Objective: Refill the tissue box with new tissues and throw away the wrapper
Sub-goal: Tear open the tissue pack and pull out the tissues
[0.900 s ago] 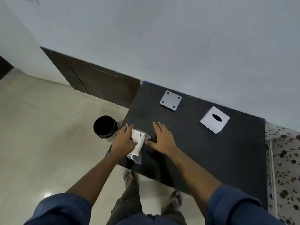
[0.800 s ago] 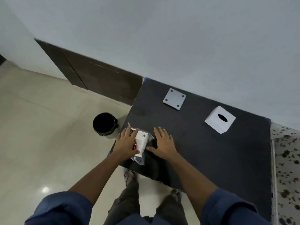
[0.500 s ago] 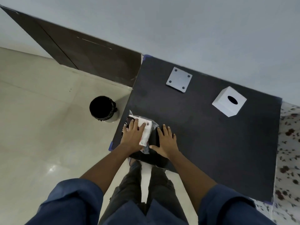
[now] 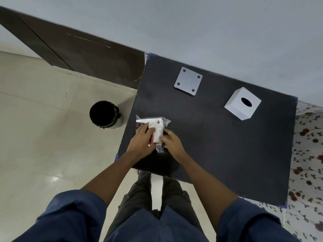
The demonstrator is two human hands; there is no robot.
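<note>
step in hand: opening the tissue pack (image 4: 156, 130), judged from both hands closing on it at the near left corner of the black table (image 4: 218, 145)
left hand: the left hand (image 4: 142, 143) lies over the left half of the pack with fingers curled onto it, gripping it
right hand: the right hand (image 4: 172, 143) pinches the pack's right side, fingers bent in against the clear wrapper (image 4: 165, 121)
how to do it well: probably best to hold the white bundle steady with the left and pull the loose film away with the right, tearing at a seam so the tissues stay stacked and uncreased
tissue box: the white tissue box (image 4: 243, 103) stands well apart at the far right of the table, oval slot up; its base plate (image 4: 188, 80) lies flat beside it toward the far left, so the box looks ready to be filled from below
bin: the black bin (image 4: 104, 114) stands on the floor just beside the table's left edge, near the pack, a short reach for the wrapper
edges: the pack sits close to the table's left and near edges, so a hard tug could slide it off toward the floor
open room: bare table between the hands and the box gives room to carry the tissues across
</note>
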